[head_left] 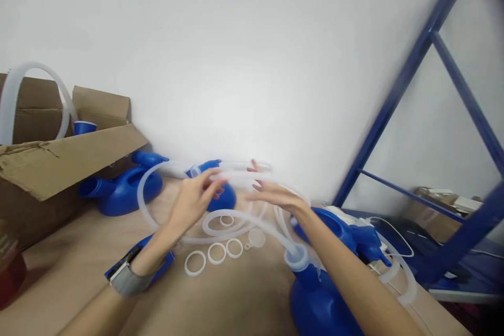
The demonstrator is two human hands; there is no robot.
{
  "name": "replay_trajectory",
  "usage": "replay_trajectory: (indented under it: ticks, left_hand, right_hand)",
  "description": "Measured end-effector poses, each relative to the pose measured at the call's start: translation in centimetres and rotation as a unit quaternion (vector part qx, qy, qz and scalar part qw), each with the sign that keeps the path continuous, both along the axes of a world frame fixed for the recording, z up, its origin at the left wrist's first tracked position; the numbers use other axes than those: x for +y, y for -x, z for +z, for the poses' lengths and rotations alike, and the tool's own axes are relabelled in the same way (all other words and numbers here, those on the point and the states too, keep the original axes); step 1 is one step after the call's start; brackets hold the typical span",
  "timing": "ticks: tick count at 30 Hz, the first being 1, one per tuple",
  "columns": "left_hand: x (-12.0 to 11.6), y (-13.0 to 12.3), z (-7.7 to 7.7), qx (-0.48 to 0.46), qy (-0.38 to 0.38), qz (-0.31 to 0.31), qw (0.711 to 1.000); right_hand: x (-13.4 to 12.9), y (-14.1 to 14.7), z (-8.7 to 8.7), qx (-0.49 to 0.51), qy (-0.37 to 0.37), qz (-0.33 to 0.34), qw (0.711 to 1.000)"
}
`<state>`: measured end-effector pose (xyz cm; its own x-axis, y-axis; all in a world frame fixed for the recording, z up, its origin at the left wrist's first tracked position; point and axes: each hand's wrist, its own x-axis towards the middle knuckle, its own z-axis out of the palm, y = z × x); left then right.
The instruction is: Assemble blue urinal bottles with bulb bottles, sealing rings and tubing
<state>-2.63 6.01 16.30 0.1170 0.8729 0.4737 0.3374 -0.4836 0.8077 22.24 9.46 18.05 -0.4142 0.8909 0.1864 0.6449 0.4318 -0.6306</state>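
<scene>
I have the left hand (197,194) closed on the milky tube (242,175). My right hand (275,194) is beside it, fingers apart; I cannot tell whether it touches.

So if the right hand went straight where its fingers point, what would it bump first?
Probably the whitish tube, which passes close by the right hand; blur hides whether they touch. After that, likely the left hand, though depth is hard to judge.
</scene>
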Motion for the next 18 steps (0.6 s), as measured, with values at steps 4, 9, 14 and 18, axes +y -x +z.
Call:
replay_trajectory:
  ticks: [4, 9, 14, 18]
  left_hand:
    - [1.9, 2.6, 0.4, 0.014, 0.015, 0.027, 0.999]
    - [2.5, 3.9, 0.3, 0.064, 0.034, -0.035, 0.997]
    - [2.7, 3.5, -0.2, 0.149, 0.043, -0.064, 0.986]
    - [3.8, 4.8, -0.8, 0.196, 0.078, -0.106, 0.972]
  right_hand:
    - [-5.3, -5.1, 0.7, 0.491, -0.039, 0.109, 0.864]
    - [-8.9, -5.5, 3.4, 0.614, -0.113, -0.045, 0.780]
    - [-9.0, -4.8, 4.0, 0.604, -0.134, -0.048, 0.784]
    - [-8.2, -8.0, 3.1, 0.626, -0.296, -0.102, 0.714]
